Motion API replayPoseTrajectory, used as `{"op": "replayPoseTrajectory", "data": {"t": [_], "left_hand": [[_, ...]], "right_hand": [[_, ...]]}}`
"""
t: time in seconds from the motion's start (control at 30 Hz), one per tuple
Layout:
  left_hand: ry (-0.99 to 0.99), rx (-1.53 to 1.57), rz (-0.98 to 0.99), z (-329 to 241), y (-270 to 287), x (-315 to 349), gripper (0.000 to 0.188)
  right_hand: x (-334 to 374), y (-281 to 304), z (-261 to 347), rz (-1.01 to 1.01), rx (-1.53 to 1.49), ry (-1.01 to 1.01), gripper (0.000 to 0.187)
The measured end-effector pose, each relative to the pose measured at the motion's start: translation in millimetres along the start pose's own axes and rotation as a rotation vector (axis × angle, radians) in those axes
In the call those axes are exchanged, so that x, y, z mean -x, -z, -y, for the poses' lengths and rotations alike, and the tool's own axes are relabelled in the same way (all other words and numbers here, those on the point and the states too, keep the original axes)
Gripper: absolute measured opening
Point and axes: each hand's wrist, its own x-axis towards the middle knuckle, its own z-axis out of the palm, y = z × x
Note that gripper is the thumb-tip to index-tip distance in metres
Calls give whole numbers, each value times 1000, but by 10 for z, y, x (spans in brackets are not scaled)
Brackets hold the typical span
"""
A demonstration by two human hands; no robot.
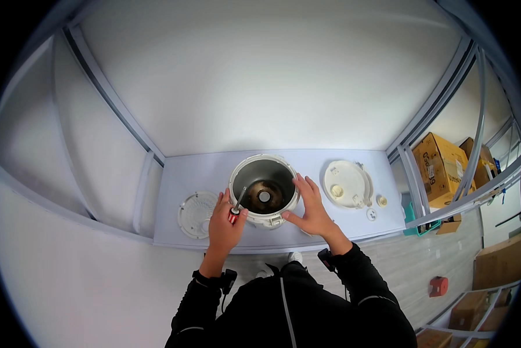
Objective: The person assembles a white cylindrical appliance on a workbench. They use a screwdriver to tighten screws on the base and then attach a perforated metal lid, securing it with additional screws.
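A white rice cooker body (240, 174) stands upright on the table, its top uncovered. Inside are a grey wall and a brown-stained bottom with a pale round centre piece (264, 196). My left hand (224, 225), at the cooker's near left side, is closed on a screwdriver (233, 216) with a red-and-white handle. Its metal shaft points up past the rim. My right hand (314, 212) rests against the cooker's right side, fingers stretched and spread, thumb by the front rim.
On the left lies a round white perforated cover (192, 210). To the right are a round white lid part (346, 180), a small cream cap (381, 200) and a small white disc (372, 214). White panels and metal frame posts enclose the table (307, 246). Cardboard boxes (443, 168) stand beyond the right post.
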Motion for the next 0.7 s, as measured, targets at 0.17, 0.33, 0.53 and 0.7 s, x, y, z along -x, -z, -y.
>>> {"op": "replayPoseTrajectory", "data": {"t": [0.17, 0.33, 0.53, 0.7], "left_hand": [[33, 32, 41, -31, 38, -39, 35], [45, 60, 43, -23, 58, -30, 33], [-125, -12, -184, -162, 135, 58, 25], [-112, 281, -85, -527, 259, 68, 25]], "right_hand": [[20, -35, 5, -30, 83, 21, 97], [36, -26, 21, -43, -7, 12, 95], [241, -7, 127, -315, -19, 18, 77], [461, 104, 311, -174, -190, -47, 58]]}}
